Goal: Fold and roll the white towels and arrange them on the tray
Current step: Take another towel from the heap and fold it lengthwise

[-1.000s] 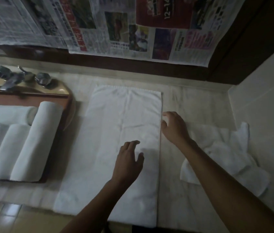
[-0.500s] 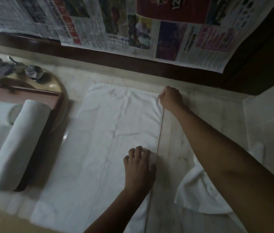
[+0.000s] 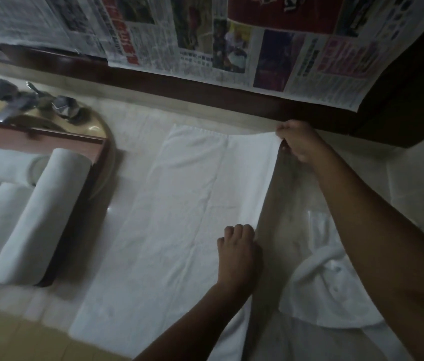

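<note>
Head view: rolled towels (image 3: 41,217) are lying side by side in the wooden tray (image 3: 49,132) at the countertop's (image 3: 132,131) left end. Flat white towel (image 3: 179,230) is lying mid-countertop, its long axis running from near edge to far edge. Left hand (image 3: 238,256) is curling its fingers round the towel's right long edge about midway. Right hand (image 3: 300,143) is pinching the far right corner, lifting it off the stone. Both hands are sitting on the right edge, so the fold is likely going leftward, toward the tray. Crumpled towel (image 3: 336,290) is lying at the right end, partly under the right forearm.
</note>
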Action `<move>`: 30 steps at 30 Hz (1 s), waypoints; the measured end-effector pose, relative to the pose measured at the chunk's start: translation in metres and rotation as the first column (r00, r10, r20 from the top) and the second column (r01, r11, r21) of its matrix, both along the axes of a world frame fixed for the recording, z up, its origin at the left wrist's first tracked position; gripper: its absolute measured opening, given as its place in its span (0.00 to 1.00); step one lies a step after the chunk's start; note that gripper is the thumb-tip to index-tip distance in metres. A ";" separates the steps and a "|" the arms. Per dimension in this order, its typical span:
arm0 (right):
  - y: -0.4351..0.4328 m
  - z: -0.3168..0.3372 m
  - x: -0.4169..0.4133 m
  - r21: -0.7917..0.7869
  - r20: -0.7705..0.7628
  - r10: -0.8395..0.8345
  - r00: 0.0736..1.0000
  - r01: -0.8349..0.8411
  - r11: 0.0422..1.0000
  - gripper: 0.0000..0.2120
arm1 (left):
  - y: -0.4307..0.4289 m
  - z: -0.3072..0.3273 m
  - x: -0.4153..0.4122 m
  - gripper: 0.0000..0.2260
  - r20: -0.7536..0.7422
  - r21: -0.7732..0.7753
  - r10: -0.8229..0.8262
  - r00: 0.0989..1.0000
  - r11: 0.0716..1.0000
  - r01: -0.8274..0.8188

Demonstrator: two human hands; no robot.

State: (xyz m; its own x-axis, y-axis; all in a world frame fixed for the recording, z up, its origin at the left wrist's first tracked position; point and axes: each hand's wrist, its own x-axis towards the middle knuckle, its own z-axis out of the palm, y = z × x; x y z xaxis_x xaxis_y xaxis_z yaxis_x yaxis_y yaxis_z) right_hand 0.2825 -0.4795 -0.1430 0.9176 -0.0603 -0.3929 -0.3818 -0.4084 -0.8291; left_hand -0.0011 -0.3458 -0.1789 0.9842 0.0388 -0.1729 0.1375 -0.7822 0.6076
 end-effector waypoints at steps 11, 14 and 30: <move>0.093 0.031 0.003 -0.146 0.278 0.359 0.891 -0.330 0.933 0.09 | 0.129 0.082 0.025 0.13 -0.279 -0.632 0.185 0.942 0.703 -0.325; 0.139 0.020 0.017 -0.241 0.322 0.399 0.859 -0.333 0.912 0.10 | 0.168 0.079 0.029 0.10 -0.439 -0.774 0.185 0.879 0.419 -0.475; 0.239 -0.068 0.024 -0.592 0.216 0.493 0.843 -0.288 0.753 0.10 | 0.273 0.018 0.036 0.07 -0.427 -0.516 0.242 0.871 0.726 -0.455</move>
State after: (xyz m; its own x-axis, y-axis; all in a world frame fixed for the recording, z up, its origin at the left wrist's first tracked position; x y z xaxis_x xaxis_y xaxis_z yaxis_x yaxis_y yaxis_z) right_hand 0.3070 -0.2403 -0.2110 0.9694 0.2351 -0.0706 0.1728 -0.8578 -0.4841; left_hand 0.0346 -0.0726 -0.1611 0.8078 0.1548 -0.5688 0.5880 -0.1431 0.7961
